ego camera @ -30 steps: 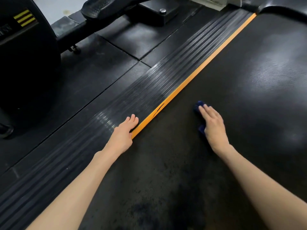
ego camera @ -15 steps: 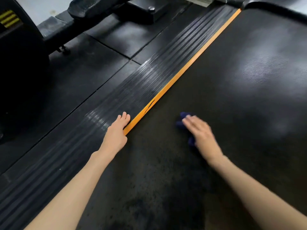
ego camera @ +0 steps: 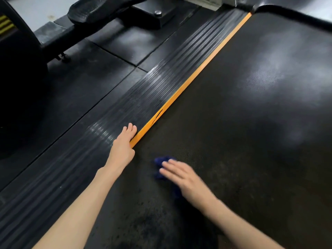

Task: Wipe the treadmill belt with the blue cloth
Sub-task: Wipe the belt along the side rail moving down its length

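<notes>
My right hand (ego camera: 185,178) lies flat, fingers straight, pressing the blue cloth (ego camera: 161,167) onto the treadmill belt (ego camera: 242,123), near its left edge. My left hand (ego camera: 123,150) rests flat with fingers together on the ribbed side rail (ego camera: 143,97), just beside the orange strip (ego camera: 188,81).

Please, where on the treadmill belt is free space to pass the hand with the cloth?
The black treadmill belt is bare ahead and right of the right hand, from the orange edge strip to the curved black front cover. Crowded only by the strip: the left hand rests on the ribbed black side rail, close to the crumpled blue cloth.
</notes>
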